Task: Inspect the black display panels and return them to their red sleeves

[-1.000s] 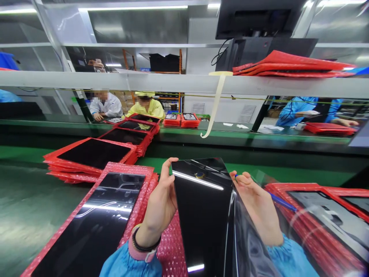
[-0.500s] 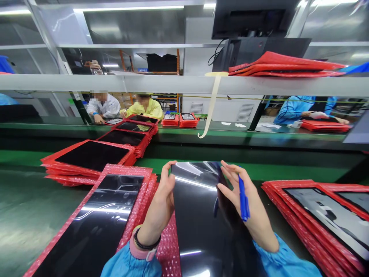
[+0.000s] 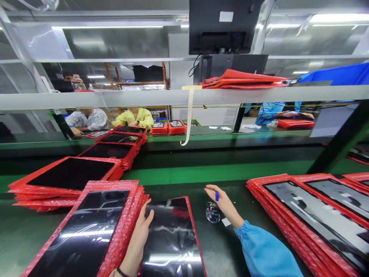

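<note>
A glossy black screen panel (image 3: 173,238) lies in front of me on the table, with a red edge showing along its right side. My left hand (image 3: 141,227) is at the panel's upper left edge, thumb over the glass; its other fingers are partly hidden. To the right of the panel, my right hand (image 3: 223,204) is closed around a blue pen (image 3: 217,196), of which only a short part shows. Just below those fingers sits a small clear round object (image 3: 213,212), its kind unclear. Beside it lies a small white slip (image 3: 226,222).
Left of me, another black panel (image 3: 86,227) tops a stack of red bubble wrap sheets (image 3: 127,215). More stacks (image 3: 72,173) extend behind it. At right are red-wrapped grey-backed panels (image 3: 305,219). A white rail (image 3: 144,97) with hanging tape (image 3: 189,119) crosses ahead; co-workers sit beyond.
The panel has gone from being held up in both hands to lying low on the table. My right hand has let go of it and moved right with the pen. The view has shifted.
</note>
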### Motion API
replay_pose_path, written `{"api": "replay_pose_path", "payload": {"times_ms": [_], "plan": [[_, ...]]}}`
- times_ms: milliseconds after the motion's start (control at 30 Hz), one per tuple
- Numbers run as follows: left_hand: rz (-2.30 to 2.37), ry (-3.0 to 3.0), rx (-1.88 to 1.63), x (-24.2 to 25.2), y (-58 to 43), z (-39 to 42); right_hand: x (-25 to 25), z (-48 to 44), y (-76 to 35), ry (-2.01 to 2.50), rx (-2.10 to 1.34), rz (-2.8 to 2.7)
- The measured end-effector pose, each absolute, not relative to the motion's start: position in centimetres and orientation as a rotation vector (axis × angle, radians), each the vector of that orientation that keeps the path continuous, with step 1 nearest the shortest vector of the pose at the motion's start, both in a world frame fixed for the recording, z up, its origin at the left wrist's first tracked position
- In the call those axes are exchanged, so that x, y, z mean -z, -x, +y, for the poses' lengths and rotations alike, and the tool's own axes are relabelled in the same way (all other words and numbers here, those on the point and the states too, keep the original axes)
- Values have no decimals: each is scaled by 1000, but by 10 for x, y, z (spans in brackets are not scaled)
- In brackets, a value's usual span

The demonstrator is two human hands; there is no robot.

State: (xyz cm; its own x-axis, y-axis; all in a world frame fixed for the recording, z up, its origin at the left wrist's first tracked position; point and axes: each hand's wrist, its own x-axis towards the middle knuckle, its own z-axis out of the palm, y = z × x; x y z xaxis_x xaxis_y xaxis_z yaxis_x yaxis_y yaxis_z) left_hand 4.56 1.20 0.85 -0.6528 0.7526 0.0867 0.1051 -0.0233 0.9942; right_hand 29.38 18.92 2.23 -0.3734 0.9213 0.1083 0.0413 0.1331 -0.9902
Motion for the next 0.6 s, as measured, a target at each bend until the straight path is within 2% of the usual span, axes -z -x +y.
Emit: {"api": "replay_pose_path", "payload": {"times_ms": [200, 367, 467, 600], "plan": [[1853, -883, -1649, 35, -34, 16, -7, 184, -308, 896, -1585, -1663], [1948, -910, -1595, 43, -29, 19, -1, 182, -310, 861, -1640, -1556], [2002, -958, -1573, 33, -38, 13, -8, 180, -311, 854, -1598, -1523], [2045, -1000, -1580, 21, -51, -15, -16, 161, -315, 876, -1345, -1444]]}}
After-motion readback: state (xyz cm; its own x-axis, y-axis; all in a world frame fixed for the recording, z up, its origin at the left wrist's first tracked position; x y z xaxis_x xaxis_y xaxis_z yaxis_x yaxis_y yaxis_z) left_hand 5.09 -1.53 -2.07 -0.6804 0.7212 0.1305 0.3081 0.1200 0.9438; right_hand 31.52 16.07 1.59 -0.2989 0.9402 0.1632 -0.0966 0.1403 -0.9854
